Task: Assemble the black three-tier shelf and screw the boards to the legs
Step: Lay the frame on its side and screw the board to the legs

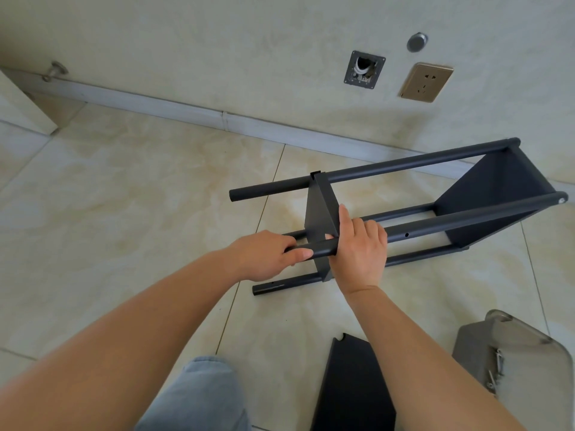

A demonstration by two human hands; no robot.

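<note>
Glossy tile floor point(124, 188): both hands, left point(264, 255) & right point(357, 247), grip round matte leg point(435, 222).

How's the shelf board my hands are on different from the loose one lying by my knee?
The middle board stands on edge between the legs, with the right hand on it; the loose board lies flat on the floor, untouched. The loose board sits nearer the camera. Both are black.
</note>
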